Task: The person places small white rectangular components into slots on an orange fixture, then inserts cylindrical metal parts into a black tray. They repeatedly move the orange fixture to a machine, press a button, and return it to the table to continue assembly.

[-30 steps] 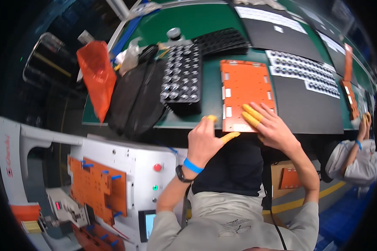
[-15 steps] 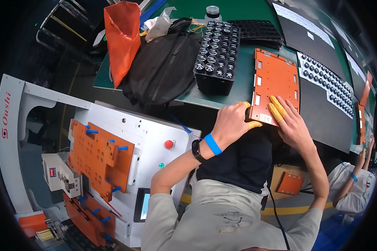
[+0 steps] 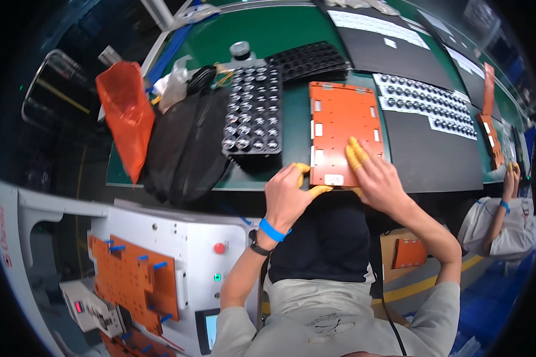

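A flat rectangular orange fixture plate (image 3: 344, 128), with light slots along its sides and a small white label at the near end, lies at the table's front edge. My left hand (image 3: 287, 193) grips its near left corner, the yellow-cotted forefinger by the side and the thumb along the front edge. My right hand (image 3: 380, 181) holds the near right part, two yellow-cotted fingers stretched over the top and the thumb down at the front edge. The plate's underside is hidden. Left of it stands a black tray (image 3: 256, 157) filled with shiny silver-topped cylinders.
A black bag (image 3: 187, 149) and an orange sack (image 3: 124, 116) sit at the left. Black empty-celled trays (image 3: 309, 62) lie behind. To the right, a white sheet of cylinders (image 3: 423, 98) rests on black board. A white machine (image 3: 190, 238) stands lower left; a co-worker (image 3: 503, 229) is at right.
The view has swung, so the table's things sit farther left in the picture. The orange plate has moved forward onto the table with both hands still on it.
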A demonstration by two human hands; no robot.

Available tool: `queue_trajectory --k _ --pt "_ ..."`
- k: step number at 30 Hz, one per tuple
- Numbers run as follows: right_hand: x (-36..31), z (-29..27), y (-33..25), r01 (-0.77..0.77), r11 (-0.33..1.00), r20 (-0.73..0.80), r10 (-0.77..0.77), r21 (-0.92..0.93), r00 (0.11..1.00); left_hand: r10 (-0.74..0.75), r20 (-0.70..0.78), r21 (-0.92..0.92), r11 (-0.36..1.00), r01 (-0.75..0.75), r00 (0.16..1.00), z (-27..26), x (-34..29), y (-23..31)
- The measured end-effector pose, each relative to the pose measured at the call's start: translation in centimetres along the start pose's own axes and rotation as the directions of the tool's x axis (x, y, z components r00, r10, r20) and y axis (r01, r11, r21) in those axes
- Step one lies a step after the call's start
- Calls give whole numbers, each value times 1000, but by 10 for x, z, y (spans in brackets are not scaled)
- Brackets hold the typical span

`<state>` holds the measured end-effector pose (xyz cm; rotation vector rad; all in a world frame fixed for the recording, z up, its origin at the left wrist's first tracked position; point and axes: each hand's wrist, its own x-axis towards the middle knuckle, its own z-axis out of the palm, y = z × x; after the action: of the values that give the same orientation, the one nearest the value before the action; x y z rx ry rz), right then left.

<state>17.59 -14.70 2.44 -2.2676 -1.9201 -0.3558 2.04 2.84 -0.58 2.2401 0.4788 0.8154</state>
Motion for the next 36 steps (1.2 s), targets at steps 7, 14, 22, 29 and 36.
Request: queue_trajectory --k 7,14,22,29,36 --pt "27 -70 32 -7 1000 -66 8 17 998 -38 82 59 998 33 996 0 1 1" --pt "117 -103 108 -174 435 -169 642 884 748 51 97 -33 998 -48 994 5 3 -20" --pt "170 -16 164 -138 -18 92 831 990 549 77 151 -83 994 -65 986 4 2 -19" --pt "166 26 186 -217 39 85 841 975 535 77 154 -44 996 -71 985 0 3 -17" --pt "83 17 148 -588 772 -395 632 242 666 146 83 -55 988 -141 986 6 -2 -23"
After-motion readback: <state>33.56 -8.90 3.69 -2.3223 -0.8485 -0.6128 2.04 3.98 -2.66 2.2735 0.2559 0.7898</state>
